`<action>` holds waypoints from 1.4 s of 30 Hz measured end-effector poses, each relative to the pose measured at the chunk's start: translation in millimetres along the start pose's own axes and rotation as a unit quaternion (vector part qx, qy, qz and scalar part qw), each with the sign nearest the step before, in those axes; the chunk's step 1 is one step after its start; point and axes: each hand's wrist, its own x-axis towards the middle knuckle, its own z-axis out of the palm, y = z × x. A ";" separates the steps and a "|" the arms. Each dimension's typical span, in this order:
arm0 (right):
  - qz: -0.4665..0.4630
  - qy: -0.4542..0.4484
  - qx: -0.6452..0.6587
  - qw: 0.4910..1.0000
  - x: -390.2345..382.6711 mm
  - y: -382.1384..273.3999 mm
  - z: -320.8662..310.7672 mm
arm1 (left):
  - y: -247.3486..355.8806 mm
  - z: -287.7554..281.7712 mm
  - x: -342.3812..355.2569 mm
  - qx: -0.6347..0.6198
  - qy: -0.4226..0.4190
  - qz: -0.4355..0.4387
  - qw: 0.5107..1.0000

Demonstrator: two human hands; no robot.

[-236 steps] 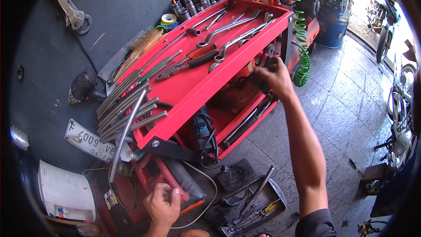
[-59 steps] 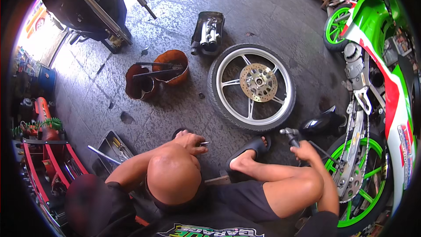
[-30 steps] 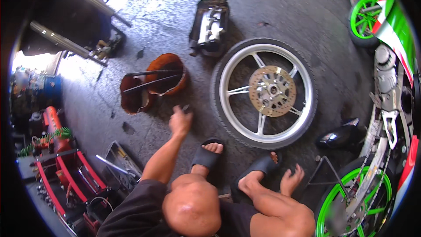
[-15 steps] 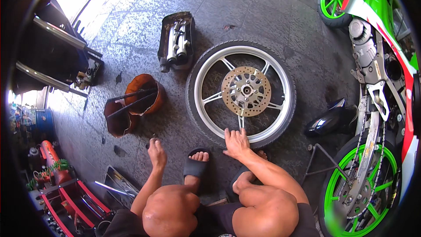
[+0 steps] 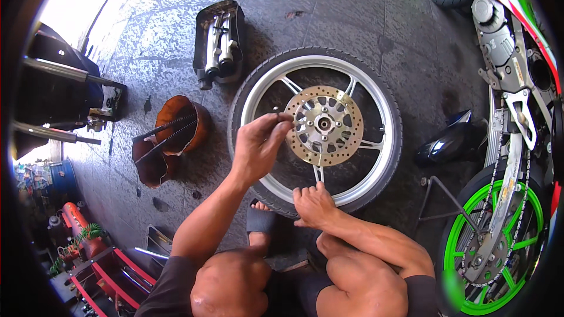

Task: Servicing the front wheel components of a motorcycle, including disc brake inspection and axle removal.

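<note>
A motorcycle wheel point(image 5: 258, 100) with a black tyre, silver spokes and a perforated brake disc point(image 5: 302, 151) lies flat on the floor before me, disc side up. My left hand point(image 5: 257, 144) is raised over the wheel's left part, fingertips close to the disc's left edge. Thumb and fingers pinch a small dark piece, possibly a bolt; its kind is not clear. My right hand point(image 5: 314, 204) grips the near side of the rim, beside the foot of one spoke, with its fingers curled.
Left of the wheel stand a rusty cut-open container point(image 5: 207, 132) with two long springs and a dark bin point(image 5: 235, 58) of fork tubes. A partly stripped motorcycle point(image 5: 505, 53) fills the right, a black fairing piece point(image 5: 449, 147) beside it. Red metal equipment point(image 5: 108, 276) stands lower left.
My left hand has moved up and right from the floor near the rusty container to over the wheel, pinching the small piece. The right hand stays on the rim; the view has shifted slightly.
</note>
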 end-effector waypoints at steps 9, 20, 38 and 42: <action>-0.033 -0.026 0.054 0.998 -2.7 -2.9 24.7 | -38.8 40.6 45.6 0.048 -0.060 0.043 0.996; 0.296 0.243 0.472 0.794 -71.0 70.8 -7.3 | -45.2 39.9 51.0 0.116 -0.111 0.089 0.983; 0.706 0.344 0.257 0.563 -243.8 22.1 209.3 | -50.5 41.8 56.3 0.230 -0.197 0.116 0.946; 0.756 0.318 0.176 0.544 -248.2 20.3 215.0 | -61.1 39.8 48.4 0.230 -0.189 0.125 0.947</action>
